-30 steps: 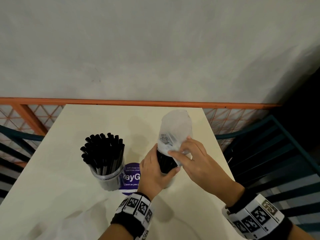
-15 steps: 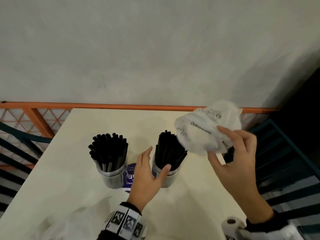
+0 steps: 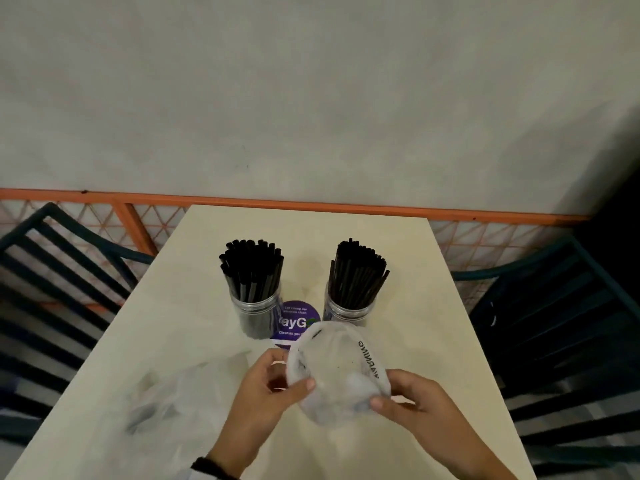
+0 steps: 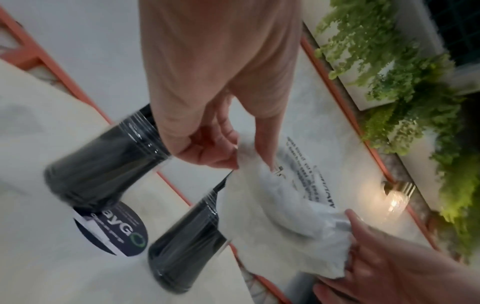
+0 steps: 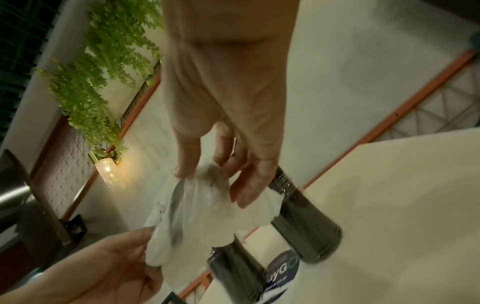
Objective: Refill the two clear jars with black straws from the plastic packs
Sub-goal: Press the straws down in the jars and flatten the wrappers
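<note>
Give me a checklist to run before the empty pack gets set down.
1. Left jar filled with black straws: ok.
2. Right jar filled with black straws: ok.
3. Both jars upright: ok.
4. Plastic pack gripped by left hand and right hand: ok.
5. No straws left in that pack: cannot tell, it is crumpled.
6. Bare table right of the hands for setting it down: ok; another pack lies on the left.

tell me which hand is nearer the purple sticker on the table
Left. The left hand grips the empty plastic pack just below the purple sticker; the right hand grips the pack's other side, farther right and nearer the person.
</note>
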`<control>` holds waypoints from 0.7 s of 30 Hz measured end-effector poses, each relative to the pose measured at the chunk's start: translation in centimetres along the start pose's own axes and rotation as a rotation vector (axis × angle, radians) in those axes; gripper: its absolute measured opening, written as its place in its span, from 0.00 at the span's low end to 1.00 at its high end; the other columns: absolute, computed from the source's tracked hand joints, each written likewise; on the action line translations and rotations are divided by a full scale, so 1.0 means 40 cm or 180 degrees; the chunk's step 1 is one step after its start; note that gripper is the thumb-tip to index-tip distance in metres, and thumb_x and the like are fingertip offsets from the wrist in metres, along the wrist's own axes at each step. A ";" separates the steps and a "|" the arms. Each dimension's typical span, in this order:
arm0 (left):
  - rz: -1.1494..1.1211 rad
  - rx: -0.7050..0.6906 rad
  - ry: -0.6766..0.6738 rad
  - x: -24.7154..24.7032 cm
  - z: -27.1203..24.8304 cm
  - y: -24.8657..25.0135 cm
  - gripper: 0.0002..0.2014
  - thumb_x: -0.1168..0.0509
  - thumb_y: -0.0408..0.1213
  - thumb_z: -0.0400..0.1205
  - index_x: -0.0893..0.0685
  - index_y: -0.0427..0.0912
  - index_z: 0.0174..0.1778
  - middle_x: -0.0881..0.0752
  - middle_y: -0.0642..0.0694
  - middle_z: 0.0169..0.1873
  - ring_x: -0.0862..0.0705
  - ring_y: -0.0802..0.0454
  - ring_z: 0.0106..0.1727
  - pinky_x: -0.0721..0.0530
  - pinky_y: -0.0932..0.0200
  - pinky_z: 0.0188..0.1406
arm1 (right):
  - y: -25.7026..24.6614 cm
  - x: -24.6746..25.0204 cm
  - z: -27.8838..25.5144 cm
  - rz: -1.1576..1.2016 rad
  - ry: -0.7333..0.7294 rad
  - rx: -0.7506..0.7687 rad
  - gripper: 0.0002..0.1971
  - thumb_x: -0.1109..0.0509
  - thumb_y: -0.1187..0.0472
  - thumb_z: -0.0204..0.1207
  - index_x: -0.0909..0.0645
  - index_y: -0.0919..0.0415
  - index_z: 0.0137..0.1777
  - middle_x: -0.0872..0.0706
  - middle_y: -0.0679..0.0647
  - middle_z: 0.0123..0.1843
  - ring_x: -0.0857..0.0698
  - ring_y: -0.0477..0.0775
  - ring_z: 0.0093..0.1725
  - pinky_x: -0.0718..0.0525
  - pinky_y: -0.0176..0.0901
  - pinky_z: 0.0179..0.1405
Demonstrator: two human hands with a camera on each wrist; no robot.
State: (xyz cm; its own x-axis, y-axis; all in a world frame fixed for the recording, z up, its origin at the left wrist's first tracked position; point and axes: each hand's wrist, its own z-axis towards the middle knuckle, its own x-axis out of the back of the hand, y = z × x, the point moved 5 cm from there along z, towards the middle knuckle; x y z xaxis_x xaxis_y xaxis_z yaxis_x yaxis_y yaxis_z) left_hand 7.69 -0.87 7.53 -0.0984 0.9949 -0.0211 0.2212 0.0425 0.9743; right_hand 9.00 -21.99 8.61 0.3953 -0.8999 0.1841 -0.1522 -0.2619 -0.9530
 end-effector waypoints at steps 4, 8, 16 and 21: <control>0.1172 -0.0849 0.0867 0.071 -0.054 0.009 0.06 0.39 0.37 0.62 0.30 0.50 0.26 0.27 0.51 0.25 0.30 0.63 0.27 0.32 0.72 0.26 | 0.018 0.018 0.005 -0.0815 0.1053 0.0286 0.16 0.32 0.75 0.69 0.28 0.54 0.28 0.22 0.42 0.24 0.29 0.42 0.25 0.32 0.30 0.24; 0.2109 -0.0927 0.1505 0.144 -0.103 -0.003 0.24 0.38 0.14 0.60 0.35 0.52 0.27 0.30 0.48 0.31 0.27 0.58 0.33 0.29 0.68 0.32 | 0.022 -0.007 0.013 -0.1343 0.1105 0.0666 0.20 0.35 0.76 0.64 0.35 0.50 0.26 0.24 0.41 0.26 0.29 0.43 0.27 0.33 0.30 0.25; 0.0207 0.0559 0.0605 0.226 -0.228 -0.108 0.07 0.31 0.36 0.76 0.16 0.40 0.49 0.11 0.43 0.46 0.11 0.47 0.46 0.13 0.56 0.44 | 0.078 -0.101 0.004 0.0015 -0.1002 0.0168 0.09 0.25 0.64 0.67 0.14 0.61 0.47 0.11 0.52 0.46 0.12 0.48 0.49 0.16 0.38 0.50; 0.0290 0.0083 0.0753 0.275 -0.254 -0.105 0.21 0.21 0.46 0.55 0.16 0.36 0.35 0.12 0.36 0.33 0.16 0.51 0.33 0.18 0.65 0.34 | 0.058 -0.171 0.013 -0.0383 -0.0577 0.0275 0.09 0.25 0.70 0.67 0.22 0.57 0.34 0.18 0.48 0.27 0.16 0.49 0.28 0.13 0.45 0.31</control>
State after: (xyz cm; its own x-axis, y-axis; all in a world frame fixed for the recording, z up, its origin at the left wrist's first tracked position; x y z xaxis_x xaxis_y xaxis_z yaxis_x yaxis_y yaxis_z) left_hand -4.18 8.95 5.50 -0.3007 0.9458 0.1227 0.2642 -0.0410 0.9636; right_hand 6.40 -16.26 5.04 0.5633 -0.7846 0.2590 -0.0192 -0.3258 -0.9452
